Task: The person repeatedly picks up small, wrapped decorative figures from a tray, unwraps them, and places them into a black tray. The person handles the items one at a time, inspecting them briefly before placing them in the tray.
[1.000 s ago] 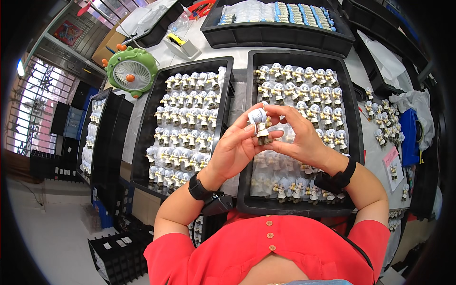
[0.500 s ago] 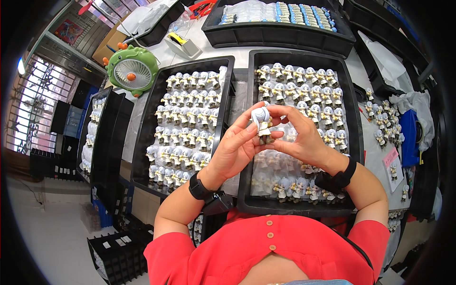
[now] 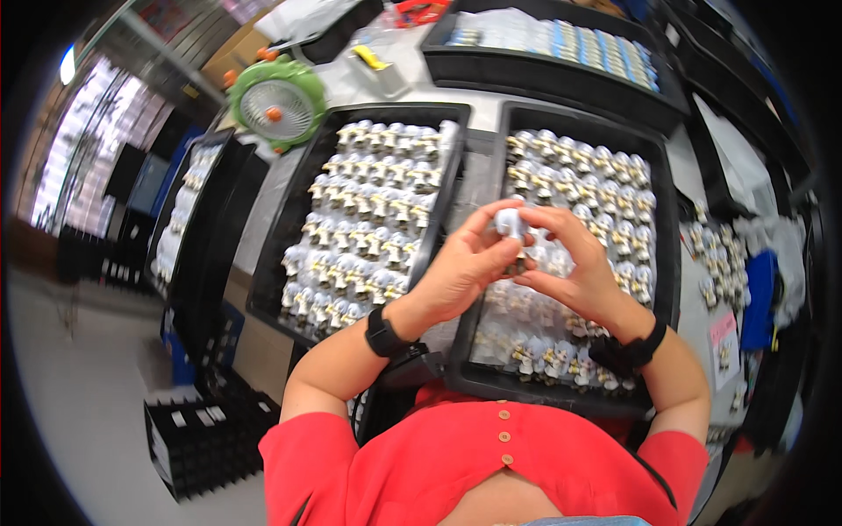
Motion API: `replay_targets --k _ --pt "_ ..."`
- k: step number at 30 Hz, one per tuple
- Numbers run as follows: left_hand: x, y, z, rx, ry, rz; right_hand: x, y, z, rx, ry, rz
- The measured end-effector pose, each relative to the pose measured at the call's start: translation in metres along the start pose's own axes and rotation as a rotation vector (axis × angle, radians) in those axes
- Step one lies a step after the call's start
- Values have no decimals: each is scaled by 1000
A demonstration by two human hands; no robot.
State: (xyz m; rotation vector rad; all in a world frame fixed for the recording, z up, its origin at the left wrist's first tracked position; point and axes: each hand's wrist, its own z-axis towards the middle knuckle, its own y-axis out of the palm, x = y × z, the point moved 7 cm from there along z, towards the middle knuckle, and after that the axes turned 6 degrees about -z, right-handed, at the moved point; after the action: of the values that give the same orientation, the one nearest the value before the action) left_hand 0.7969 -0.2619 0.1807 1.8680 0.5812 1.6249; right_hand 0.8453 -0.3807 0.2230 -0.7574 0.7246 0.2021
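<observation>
A small figurine (image 3: 509, 224) with pale lilac-white hair is held up between my two hands, above the right black tray (image 3: 668, 272). My left hand (image 3: 460, 267) has its thumb and fingers closed round the figurine's body. The fingertips of my right hand (image 3: 574, 263) pinch at its head and close to its base, with a gap inside the curve of the fingers. Motion blurs its details, and the fingers cover part of it. Rows of similar figurines lie on clear plastic film in the right tray and in the left black tray (image 3: 399, 113).
A green fan (image 3: 279, 103) stands behind the left tray, near a white tape dispenser (image 3: 379, 74). Another black tray (image 3: 548, 81) holds blue-and-white items at the back. Loose figurines (image 3: 724, 263) and a blue bin (image 3: 761, 298) lie at right. Black crates (image 3: 206, 447) sit on the floor.
The whole view has swung, so the trays appear tilted and shifted right. Both hands still hold the figurine, which has turned and is now more covered by the fingers.
</observation>
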Motion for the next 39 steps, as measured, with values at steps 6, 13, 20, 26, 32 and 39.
replay_targets --k 6,13,20,26,32,39 --pt "-4 12 11 -123 -48 -57 13 -10 -9 46 131 -58" --pt "43 -1 -7 -7 117 235 10 -4 -5 30 106 33" --pt "147 -82 -86 502 349 1032 4 -20 -7 96 102 58" --pt "183 -174 -153 954 187 1583 -4 -15 -4 72 78 32" --pt "174 -209 -158 1017 -40 1778 2 -11 -6 53 102 32" --pt "170 -224 -157 997 -90 1714 5 -8 -7 39 110 27"
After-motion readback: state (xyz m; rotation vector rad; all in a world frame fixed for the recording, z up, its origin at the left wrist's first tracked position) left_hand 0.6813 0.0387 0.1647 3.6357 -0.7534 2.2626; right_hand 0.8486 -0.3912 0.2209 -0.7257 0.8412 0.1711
